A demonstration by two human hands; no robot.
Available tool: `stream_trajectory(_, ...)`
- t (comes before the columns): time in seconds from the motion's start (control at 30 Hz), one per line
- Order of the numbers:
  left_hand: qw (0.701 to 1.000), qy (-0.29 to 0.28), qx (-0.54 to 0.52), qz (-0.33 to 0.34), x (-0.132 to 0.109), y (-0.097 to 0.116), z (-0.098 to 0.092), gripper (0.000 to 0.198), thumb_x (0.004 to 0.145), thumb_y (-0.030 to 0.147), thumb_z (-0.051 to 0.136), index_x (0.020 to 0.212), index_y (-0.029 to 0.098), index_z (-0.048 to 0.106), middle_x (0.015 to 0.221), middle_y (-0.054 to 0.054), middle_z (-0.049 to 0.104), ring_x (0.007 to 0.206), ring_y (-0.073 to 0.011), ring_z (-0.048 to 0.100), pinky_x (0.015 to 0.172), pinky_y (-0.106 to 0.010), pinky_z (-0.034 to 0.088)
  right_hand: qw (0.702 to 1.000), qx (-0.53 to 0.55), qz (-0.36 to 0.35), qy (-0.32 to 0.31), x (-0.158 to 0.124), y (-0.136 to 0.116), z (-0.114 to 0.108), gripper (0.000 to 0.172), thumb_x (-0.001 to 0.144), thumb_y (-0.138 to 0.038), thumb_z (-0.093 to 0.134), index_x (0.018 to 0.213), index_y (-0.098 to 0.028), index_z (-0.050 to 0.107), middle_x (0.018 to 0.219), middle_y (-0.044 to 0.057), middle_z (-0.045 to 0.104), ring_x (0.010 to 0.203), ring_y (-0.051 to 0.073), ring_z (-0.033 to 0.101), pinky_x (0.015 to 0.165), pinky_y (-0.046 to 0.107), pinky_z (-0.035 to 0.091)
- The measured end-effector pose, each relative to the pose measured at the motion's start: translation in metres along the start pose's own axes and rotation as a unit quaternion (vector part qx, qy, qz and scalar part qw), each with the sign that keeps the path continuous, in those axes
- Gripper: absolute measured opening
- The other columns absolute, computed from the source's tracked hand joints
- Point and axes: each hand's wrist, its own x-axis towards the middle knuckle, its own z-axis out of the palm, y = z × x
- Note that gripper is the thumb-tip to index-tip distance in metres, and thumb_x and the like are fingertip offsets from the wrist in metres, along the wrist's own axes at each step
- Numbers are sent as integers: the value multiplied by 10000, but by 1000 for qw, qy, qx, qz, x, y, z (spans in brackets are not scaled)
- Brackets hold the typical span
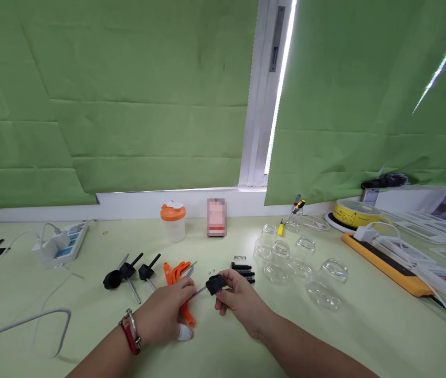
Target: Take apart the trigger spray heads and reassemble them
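My right hand pinches a small black plastic part with a thin metal rod sticking out to the left. My left hand, with a white wrap on one digit, is closed around an orange plastic handle. Its fingertips are close to the rod, and I cannot tell whether they touch it. More orange handles and thin metal rods lie just beyond the left hand. Black parts with rods stand farther left. A spring and black plastic pieces lie beyond the right hand.
Several clear glass jars stand to the right. An orange-lidded cup and a pink box are at the back. Screwdrivers stand in a jar. Power strips and cables lie left; an orange-edged case lies right.
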Motion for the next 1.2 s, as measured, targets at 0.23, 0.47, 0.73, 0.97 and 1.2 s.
stream_trajectory(0.23,999,16,31,17,5,-6,11,40,702,171,488,708,187,524,1022,-38,550,688,-159,560,596,-259,392,1000,-17,-22,11,-6,-30,-14,275,667,-187,593,924,-179,496,792,-15,552,503,64,499,452,214,365)
stream_trajectory(0.47,990,121,53,54,-2,-20,-12,236,593,21,439,716,200,532,963,-10,588,814,-161,550,678,-256,401,999,-6,-40,29,-10,-44,-19,238,699,-227,587,916,-179,500,709,-31,538,521,64,460,485,217,365)
stream_trajectory(0.73,971,126,175,-101,-3,-61,-29,274,663,2,391,599,205,563,707,-28,615,776,-203,510,595,-280,330,1000,0,-21,15,-10,-39,-14,306,641,-251,643,909,-189,509,824,0,561,537,71,488,490,226,356)
stream_trajectory(0.97,962,222,149,-52,4,-45,-16,364,667,-18,365,771,210,630,902,-44,649,847,-206,535,730,-307,396,995,-87,-34,-28,-15,-24,-5,274,708,-269,609,948,-202,495,829,3,551,619,96,499,534,217,369)
stream_trajectory(1.2,988,126,5,86,-2,-5,-4,198,741,132,439,861,202,581,828,-33,624,742,-168,556,686,-288,436,844,-433,-242,-204,-24,10,11,353,676,-108,528,1007,-226,559,992,24,608,911,171,538,840,283,395)
